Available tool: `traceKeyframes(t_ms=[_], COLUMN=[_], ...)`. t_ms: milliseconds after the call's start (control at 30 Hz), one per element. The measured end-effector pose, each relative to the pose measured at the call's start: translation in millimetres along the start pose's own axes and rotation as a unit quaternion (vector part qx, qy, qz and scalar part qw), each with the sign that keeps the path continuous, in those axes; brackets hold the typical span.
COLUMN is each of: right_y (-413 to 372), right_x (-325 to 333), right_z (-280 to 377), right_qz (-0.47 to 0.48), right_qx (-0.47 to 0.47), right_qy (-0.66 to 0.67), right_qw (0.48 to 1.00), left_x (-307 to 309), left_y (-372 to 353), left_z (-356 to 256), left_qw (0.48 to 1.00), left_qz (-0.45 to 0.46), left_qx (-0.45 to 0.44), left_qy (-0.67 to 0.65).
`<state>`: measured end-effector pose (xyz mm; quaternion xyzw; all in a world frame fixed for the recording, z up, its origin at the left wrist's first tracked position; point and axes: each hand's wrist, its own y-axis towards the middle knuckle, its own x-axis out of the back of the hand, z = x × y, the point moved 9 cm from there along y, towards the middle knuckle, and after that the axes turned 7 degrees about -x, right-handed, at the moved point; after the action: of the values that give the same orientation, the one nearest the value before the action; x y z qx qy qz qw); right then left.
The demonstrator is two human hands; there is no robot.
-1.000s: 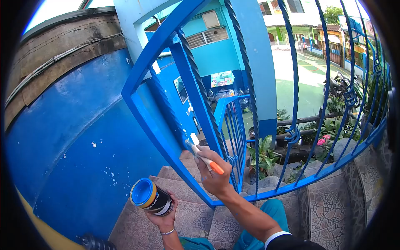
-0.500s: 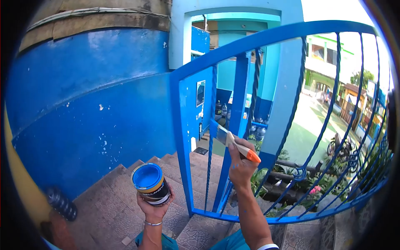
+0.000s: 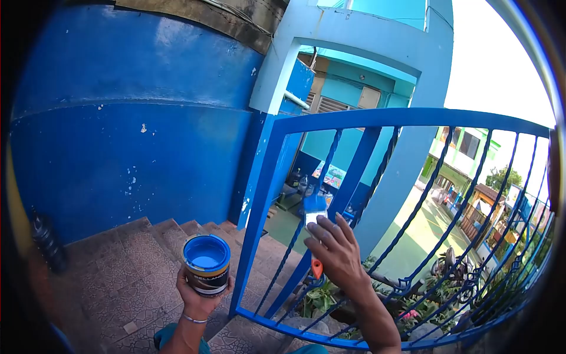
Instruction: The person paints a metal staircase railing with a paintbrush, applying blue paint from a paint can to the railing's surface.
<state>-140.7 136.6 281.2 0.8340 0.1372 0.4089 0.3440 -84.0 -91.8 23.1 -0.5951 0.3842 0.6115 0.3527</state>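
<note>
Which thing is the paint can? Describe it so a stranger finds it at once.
Find the blue metal railing along the paved stairs. Just left of its end post, the left hand holds up a small round paint can. Unlike the paintbrush in the right hand, it is an open tin with blue paint inside and a dark label.

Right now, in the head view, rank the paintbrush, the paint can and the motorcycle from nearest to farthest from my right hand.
1. Paintbrush: held in the right hand itself.
2. Paint can: to the left, held up by the left hand.
3. Motorcycle: to the right, far down in the yard beyond the blue railing.
</note>
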Motion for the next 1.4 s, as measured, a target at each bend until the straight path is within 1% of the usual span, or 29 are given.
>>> traceKeyframes(t_ms=[100, 133, 233, 267, 333, 400, 433, 467, 500, 533, 567, 633, 667, 767, 800, 900, 933, 1033, 1067, 1167, 1200, 1267, 1300, 1367, 1400], right_y=[-9, -6, 31, 47, 62, 62, 55, 47, 41, 43, 51, 75, 88, 103, 99, 81, 87, 125, 134, 140, 136, 141, 143, 158, 166], right_x=[0, 5, 39, 49, 42, 27, 21, 14, 9, 11, 18, 35, 45, 28, 17, -12, -7, 19, 17, 0, -15, -21, -22, -13, -10], right_z=[16, 17, 12, 10, 5, 6, 12, 18, 22, 25, 26, 22, 22, 18, 25, 42, 45, 44, 37, 30, 30, 35, 37, 37, 35], right_qz=[0.117, 0.136, 0.047, 0.020, 0.043, 0.078, 0.100, 0.123, 0.147, 0.165, 0.133, 0.068, 0.041, 0.036, 0.051, 0.166, 0.154, 0.048, 0.040, 0.061, 0.117, 0.153, 0.172, 0.119, 0.094], right_qx=[0.065, 0.079, 0.088, 0.093, 0.105, 0.128, 0.141, 0.156, 0.168, 0.147, 0.146, 0.137, 0.147, 0.155, 0.180, 0.174, 0.169, 0.172, 0.160, 0.158, 0.155, 0.135, 0.125, 0.146, 0.156], right_qy=[-0.021, 0.017, 0.009, 0.004, -0.061, -0.113, -0.106, -0.098, -0.090, -0.073, -0.070, -0.062, -0.096, -0.139, -0.147, -0.106, -0.096, -0.127, -0.165, -0.228, -0.255, -0.229, -0.215, -0.246, -0.261], right_qw=[0.991, 0.987, 0.995, 0.995, 0.992, 0.982, 0.979, 0.975, 0.971, 0.972, 0.978, 0.986, 0.984, 0.977, 0.971, 0.965, 0.969, 0.976, 0.972, 0.959, 0.947, 0.952, 0.953, 0.951, 0.948], left_x=[6, 5, 5, 6, 1, 10, 6, 7, 2, 0, -5, -9, -8, -6, -8, -13, -14, -12, -11, 6, 7, 5, 2, -5, -5], left_y=[4, 2, 5, 4, 1, 5, 5, 3, 4, 5, 6, 2, 1, 3, 3, 1, 0, 0, 0, 7, 9, 8, 6, -2, -1], left_z=[-2, -1, -1, 0, 1, -1, -2, -1, -2, -2, -2, -1, 1, 1, 0, -3, -3, -2, -2, 0, 0, -2, -2, 0, 0], left_qw=[1.000, 0.999, 1.000, 1.000, 1.000, 1.000, 1.000, 1.000, 1.000, 0.999, 0.999, 1.000, 1.000, 0.999, 0.999, 0.999, 0.999, 0.999, 0.999, 1.000, 1.000, 1.000, 1.000, 0.998, 0.999], left_qz=[0.016, -0.028, 0.014, 0.002, -0.016, 0.003, 0.013, -0.016, 0.004, 0.023, 0.043, 0.000, -0.021, -0.022, -0.018, -0.014, -0.017, -0.029, -0.033, 0.008, 0.010, 0.014, -0.008, -0.055, -0.049], left_qx=[0.000, -0.005, -0.012, -0.010, -0.007, -0.010, -0.013, -0.007, -0.011, -0.014, -0.017, -0.017, -0.017, -0.023, -0.025, -0.031, -0.031, -0.031, -0.031, -0.008, -0.009, -0.011, -0.012, -0.015, -0.013], left_qy=[0.007, -0.022, 0.002, -0.001, -0.008, 0.009, 0.014, 0.010, 0.013, 0.017, 0.022, 0.017, 0.014, 0.010, 0.010, 0.002, -0.003, -0.005, -0.003, 0.009, 0.012, 0.018, 0.008, -0.011, -0.009])
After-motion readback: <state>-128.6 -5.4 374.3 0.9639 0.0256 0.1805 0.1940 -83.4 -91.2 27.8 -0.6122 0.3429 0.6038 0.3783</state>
